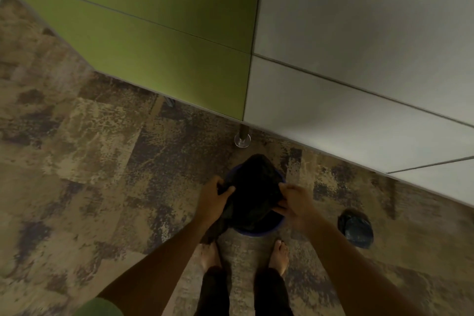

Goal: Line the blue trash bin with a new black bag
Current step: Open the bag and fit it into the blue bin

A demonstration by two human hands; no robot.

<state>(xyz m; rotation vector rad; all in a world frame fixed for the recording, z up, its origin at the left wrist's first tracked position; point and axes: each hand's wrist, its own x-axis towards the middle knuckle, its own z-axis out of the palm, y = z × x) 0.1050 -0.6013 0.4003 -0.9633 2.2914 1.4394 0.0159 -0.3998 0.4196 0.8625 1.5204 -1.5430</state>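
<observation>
A black bag (252,194) lies bunched over the mouth of the blue trash bin (259,231), which stands on the carpet in front of my bare feet. Only thin arcs of the bin's blue rim show, at the near and far sides. My left hand (214,199) grips the bag's left edge, thumb on top. My right hand (295,202) pinches the bag's right edge. Part of the bag hangs down outside the bin below my left wrist. The bin's inside is hidden.
A green panel (159,41) and a grey panel (359,64) rise just beyond the bin, with a metal foot (242,140) beneath their joint. A dark, tied bundle (356,229) lies on the patterned carpet to the right of the bin.
</observation>
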